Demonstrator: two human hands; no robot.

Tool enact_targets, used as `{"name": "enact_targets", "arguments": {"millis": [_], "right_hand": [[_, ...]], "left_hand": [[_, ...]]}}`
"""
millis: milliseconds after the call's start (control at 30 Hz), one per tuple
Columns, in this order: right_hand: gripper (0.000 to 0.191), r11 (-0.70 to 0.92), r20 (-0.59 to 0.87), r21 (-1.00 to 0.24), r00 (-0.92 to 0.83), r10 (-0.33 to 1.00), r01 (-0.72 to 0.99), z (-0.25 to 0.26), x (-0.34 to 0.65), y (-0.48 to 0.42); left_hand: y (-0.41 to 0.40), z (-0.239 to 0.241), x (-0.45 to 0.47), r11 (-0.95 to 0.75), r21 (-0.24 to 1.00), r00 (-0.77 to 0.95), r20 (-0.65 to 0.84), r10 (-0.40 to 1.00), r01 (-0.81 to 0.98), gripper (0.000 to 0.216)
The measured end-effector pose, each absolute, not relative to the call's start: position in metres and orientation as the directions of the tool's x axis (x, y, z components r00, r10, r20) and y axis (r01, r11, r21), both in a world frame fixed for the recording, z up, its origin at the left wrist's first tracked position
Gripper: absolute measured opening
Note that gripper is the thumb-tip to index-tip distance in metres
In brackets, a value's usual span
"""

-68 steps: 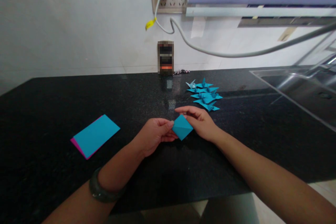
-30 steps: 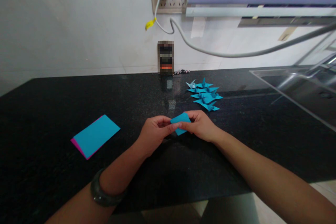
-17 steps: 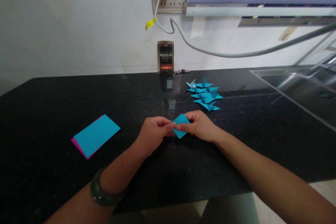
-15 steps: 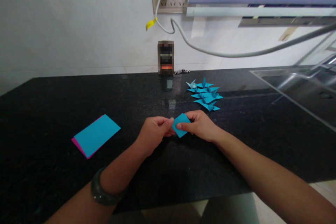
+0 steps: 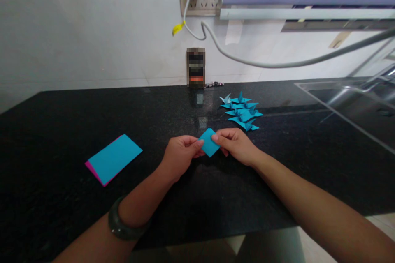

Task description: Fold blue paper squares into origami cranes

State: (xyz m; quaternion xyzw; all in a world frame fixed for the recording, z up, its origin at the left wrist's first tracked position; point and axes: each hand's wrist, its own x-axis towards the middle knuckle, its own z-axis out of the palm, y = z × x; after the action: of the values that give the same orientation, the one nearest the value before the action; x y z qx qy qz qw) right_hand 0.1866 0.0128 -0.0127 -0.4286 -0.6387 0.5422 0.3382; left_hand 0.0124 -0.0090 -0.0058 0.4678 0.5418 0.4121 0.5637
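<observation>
The left hand (image 5: 184, 153) is pinching the left corner of a small blue folded paper square (image 5: 209, 144), while the right hand (image 5: 235, 143) is gripping its right side between thumb and fingers. The square is sitting between both hands above the black counter (image 5: 197, 209), with blue paper cranes (image 5: 243, 113) lying just beyond the right hand.

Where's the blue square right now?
In the head view, the blue square is near the centre, held between the left hand and right hand, below and left of the cranes in the picture.
</observation>
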Motion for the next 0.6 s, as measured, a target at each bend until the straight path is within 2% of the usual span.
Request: {"name": "enact_targets", "arguments": {"millis": [200, 600], "right_hand": [[0.043, 0.086, -0.005, -0.975, -0.409, 0.913, 0.204, -0.0116, 0.1867, 0.0128], [0.039, 0.017, -0.038, -0.985, -0.315, 0.948, 0.171, -0.0119, 0.1855, 0.013]], "left_hand": [[-0.0093, -0.0058, 0.0122, 0.218, 0.975, 0.097, -0.22, 0.971, 0.034, 0.015], [-0.0111, -0.0062, 0.0123, 0.18, 0.982, 0.176, -0.188, 0.966, 0.059, 0.012]]}}
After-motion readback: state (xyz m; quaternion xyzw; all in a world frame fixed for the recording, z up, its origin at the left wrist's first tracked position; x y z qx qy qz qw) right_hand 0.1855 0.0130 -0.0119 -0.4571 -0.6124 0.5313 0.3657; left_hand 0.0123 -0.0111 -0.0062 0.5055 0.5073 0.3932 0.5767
